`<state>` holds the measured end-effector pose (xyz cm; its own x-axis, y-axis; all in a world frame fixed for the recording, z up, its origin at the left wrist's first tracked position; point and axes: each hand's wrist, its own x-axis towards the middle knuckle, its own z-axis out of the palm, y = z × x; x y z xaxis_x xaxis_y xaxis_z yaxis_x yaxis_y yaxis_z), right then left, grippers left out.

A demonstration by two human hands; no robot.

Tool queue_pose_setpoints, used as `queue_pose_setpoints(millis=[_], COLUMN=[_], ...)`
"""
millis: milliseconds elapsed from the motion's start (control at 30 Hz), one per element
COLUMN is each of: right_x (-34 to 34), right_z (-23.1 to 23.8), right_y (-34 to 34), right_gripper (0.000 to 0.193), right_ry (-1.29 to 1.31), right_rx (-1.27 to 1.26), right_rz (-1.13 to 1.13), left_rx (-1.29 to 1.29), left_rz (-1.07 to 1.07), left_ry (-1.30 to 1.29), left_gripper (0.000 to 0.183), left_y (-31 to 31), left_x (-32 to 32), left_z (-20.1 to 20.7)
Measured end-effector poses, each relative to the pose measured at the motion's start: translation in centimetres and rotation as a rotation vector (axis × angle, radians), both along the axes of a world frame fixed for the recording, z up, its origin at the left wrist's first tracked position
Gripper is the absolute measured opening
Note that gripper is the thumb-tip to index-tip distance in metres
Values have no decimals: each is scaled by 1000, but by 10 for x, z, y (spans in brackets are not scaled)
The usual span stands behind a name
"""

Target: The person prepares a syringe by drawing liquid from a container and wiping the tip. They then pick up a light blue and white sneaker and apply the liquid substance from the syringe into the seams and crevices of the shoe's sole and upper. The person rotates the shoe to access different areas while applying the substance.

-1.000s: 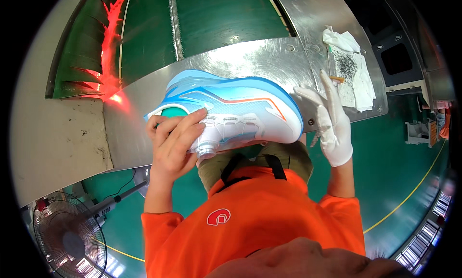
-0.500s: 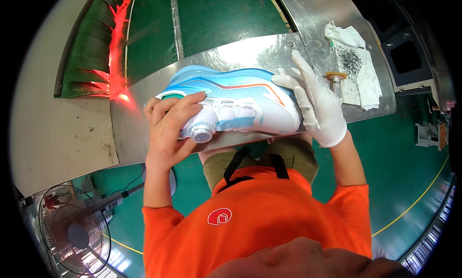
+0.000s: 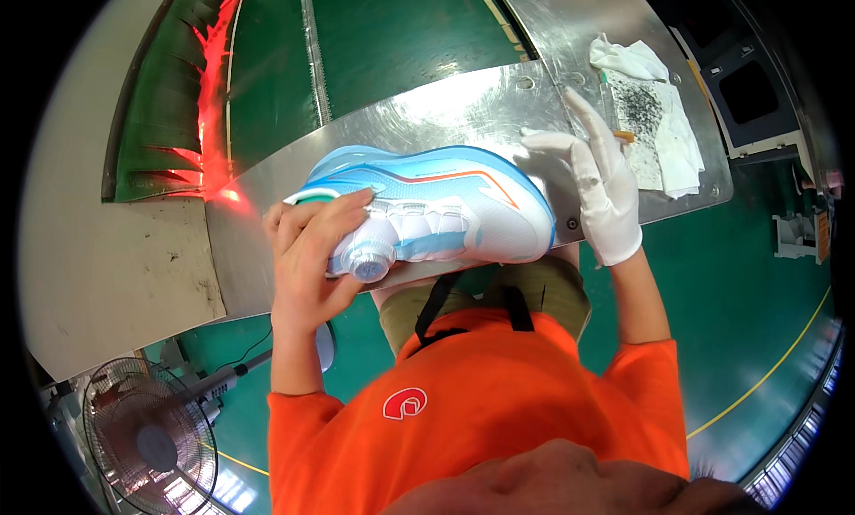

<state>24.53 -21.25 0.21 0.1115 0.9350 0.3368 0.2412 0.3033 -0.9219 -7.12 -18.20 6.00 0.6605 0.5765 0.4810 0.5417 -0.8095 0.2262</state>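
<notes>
A light blue and white sports shoe (image 3: 427, 203) with an orange line lies on its side on the metal table, toe to the right. On its upper is a round clear dial (image 3: 370, 262). My bare left hand (image 3: 312, 248) grips the shoe at its collar, fingers over the tongue and thumb beneath the dial. My right hand (image 3: 606, 190), in a white glove, stands apart from the toe with its fingers spread, nothing in them. Just beyond it lie a syringe-like tool with an orange flange (image 3: 625, 136) and a speckled white cloth (image 3: 659, 127), partly behind the fingers.
A green conveyor belt (image 3: 392, 43) runs beyond the metal table edge (image 3: 445, 105). At far left, green flaps (image 3: 160, 132) hang by a red glow. A fan (image 3: 151, 435) stands at lower left, and a dark cabinet (image 3: 744, 87) is at the right.
My right hand has come away from the toe and moved slightly right. The shoe sits a little lower in view, with my left hand still on it.
</notes>
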Motion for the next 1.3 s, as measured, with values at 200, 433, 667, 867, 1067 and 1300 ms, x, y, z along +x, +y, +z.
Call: queue_pose_setpoints(millis=[200,433,667,867,1067,1300], right_x=[-3,-24,-13,-21,-76,-102], right_z=[4,-4,-16,-5,23,63], right_y=[-15,-52,-82,-68,4,28], right_gripper=[54,33,59,57,92,71], right_ry=[-149,-557,381,558,566,456], right_rx=[99,190,-76,-72,149,107], right_rz=[-103,-186,-305,-19,144,-39], left_rx=[47,73,231,154,-270,-410], left_rz=[39,50,84,234,349,250], left_ry=[-30,-22,-16,-324,-999,-836], left_gripper=[45,46,47,52,63,47], left_y=[-13,-20,-28,-16,-36,-64], left_x=[-3,-2,4,4,24,16], left_z=[-10,-9,-18,-12,-29,-12])
